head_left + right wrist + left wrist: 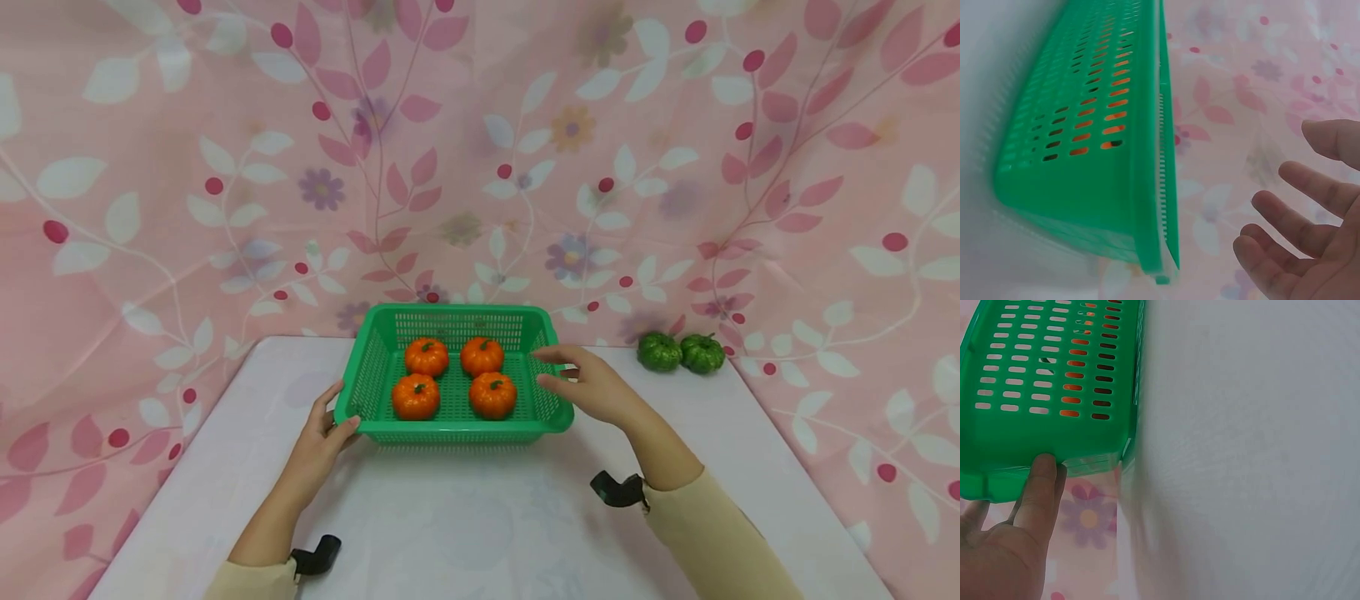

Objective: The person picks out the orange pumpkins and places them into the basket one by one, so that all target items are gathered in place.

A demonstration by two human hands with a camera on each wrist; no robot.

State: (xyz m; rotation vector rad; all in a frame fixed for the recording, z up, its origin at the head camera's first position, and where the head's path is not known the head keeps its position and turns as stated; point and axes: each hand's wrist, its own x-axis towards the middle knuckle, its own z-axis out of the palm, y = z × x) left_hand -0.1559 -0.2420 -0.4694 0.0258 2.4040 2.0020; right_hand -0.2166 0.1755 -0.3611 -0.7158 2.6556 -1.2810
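A green plastic basket (pixel 457 427) with slotted walls stands on the table, holding several small orange pumpkins (pixel 492 395). My left hand (pixel 318 450) grips the basket's rim at its near left corner, thumb over the edge. In the left wrist view, a finger of the left hand (pixel 1019 531) lies against the outer wall of the basket (pixel 1047 434). Over the basket's right side hovers my right hand (pixel 596 387), fingers spread and holding nothing. The right wrist view shows the relaxed fingers (pixel 1297 225) of that hand apart from the basket's rim (pixel 1150 187).
Two green pumpkins (pixel 660 352) sit side by side at the table's back right corner. The white-covered table (pixel 465 525) backs onto a pink floral curtain (pixel 465 167), which also hangs along both sides.
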